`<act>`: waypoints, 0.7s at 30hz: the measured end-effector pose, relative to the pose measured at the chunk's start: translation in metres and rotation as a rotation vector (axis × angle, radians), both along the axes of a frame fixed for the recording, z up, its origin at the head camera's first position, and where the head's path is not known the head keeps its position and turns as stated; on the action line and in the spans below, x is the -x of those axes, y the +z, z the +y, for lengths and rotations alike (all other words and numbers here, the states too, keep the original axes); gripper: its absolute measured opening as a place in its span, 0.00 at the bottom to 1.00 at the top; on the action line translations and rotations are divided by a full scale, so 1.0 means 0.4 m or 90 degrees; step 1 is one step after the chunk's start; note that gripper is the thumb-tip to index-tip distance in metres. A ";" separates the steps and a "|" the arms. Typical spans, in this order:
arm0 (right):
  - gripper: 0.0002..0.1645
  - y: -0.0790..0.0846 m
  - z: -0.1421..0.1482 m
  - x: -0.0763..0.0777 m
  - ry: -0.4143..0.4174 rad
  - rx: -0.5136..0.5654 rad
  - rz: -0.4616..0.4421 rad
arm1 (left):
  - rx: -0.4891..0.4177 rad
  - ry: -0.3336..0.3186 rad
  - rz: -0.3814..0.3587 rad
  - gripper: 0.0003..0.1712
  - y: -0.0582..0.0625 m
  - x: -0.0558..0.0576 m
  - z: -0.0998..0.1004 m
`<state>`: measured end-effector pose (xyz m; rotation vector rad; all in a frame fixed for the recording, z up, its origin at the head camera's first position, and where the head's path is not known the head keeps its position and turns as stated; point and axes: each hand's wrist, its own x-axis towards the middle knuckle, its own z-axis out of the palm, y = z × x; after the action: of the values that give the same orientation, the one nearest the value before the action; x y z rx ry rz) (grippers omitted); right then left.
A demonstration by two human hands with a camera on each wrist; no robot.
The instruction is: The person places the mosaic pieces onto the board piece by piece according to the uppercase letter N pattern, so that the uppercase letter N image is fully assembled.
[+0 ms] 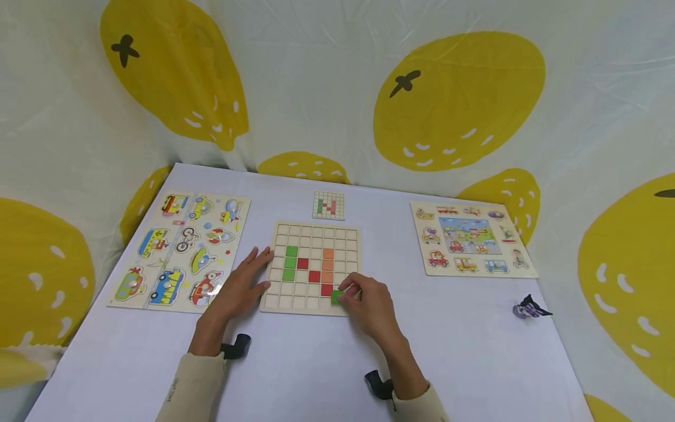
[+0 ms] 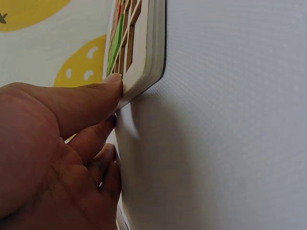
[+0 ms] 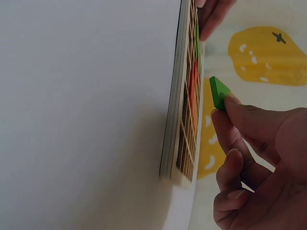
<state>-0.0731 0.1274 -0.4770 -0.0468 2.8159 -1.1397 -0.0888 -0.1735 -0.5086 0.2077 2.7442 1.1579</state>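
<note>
A wooden grid board [image 1: 286, 302] lies flat in the middle of the table. Green tiles [image 1: 289, 274] stand in a column on its left side, red tiles [image 1: 314, 276] run diagonally down to the right, and orange tiles [image 1: 327, 265] form a column above the lowest red one. Between thumb and fingertips my right hand [image 1: 371, 305] pinches a green tile [image 3: 218, 93], held above the board's lower right part. My left hand [image 1: 239, 290] rests against the board's left edge, fingers extended; its thumb touches the rim in the left wrist view.
Behind the board lies a small card [image 1: 329, 206] printed with a coloured grid pattern. A vehicle puzzle board [image 1: 179, 252] is at the left, another picture puzzle [image 1: 477, 240] at the right. A small dark, purplish object [image 1: 529, 308] sits near the right table edge.
</note>
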 end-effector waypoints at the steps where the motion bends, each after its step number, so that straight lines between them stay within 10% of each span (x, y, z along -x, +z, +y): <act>1: 0.11 0.000 -0.009 0.002 0.007 0.004 0.003 | -0.001 0.000 0.001 0.43 0.002 0.000 0.001; 21: 0.07 -0.021 -0.212 0.057 0.092 -0.004 0.004 | 0.002 -0.002 0.001 0.42 -0.002 0.005 -0.012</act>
<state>-0.0960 0.0427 -0.4855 -0.2501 2.7690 -1.0997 -0.0907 -0.1782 -0.5094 0.2117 2.7452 1.1536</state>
